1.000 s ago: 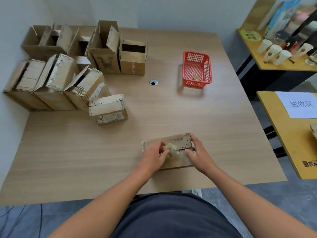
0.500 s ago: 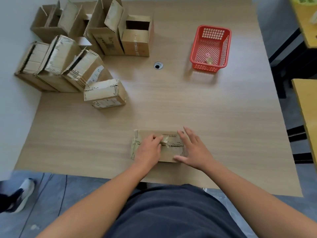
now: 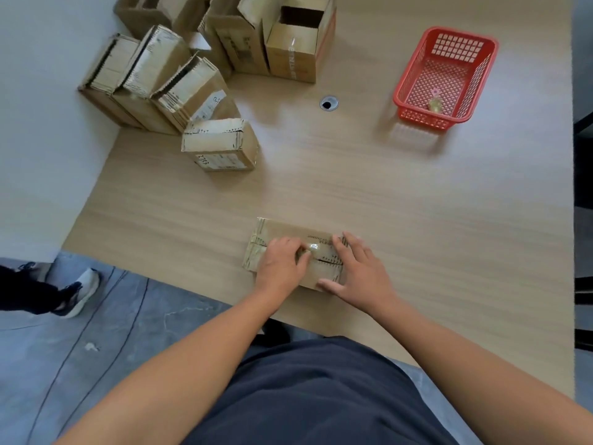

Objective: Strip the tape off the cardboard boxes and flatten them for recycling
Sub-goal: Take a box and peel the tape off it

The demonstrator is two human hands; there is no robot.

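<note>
A small cardboard box (image 3: 282, 231) lies near the front edge of the wooden table (image 3: 417, 203). My left hand (image 3: 280, 268) rests on its top and pinches a crumpled wad of clear tape (image 3: 312, 247) at the centre seam. My right hand (image 3: 359, 268) lies flat on the box's right end, fingers spread and straight, pressing it down. A sealed small box (image 3: 221, 144) sits farther back on the left. Beyond it several more boxes (image 3: 160, 75) lean against the wall, some with open flaps.
A red plastic basket (image 3: 446, 75) with a scrap of tape inside stands at the back right. A cable hole (image 3: 329, 102) is in the table's middle. Another person's foot (image 3: 77, 292) is on the grey floor at the left.
The camera has tilted down and moved closer, so the side tables have left the view. My left hand keeps hold of the tape wad; my right hand has flattened over the box's right end.
</note>
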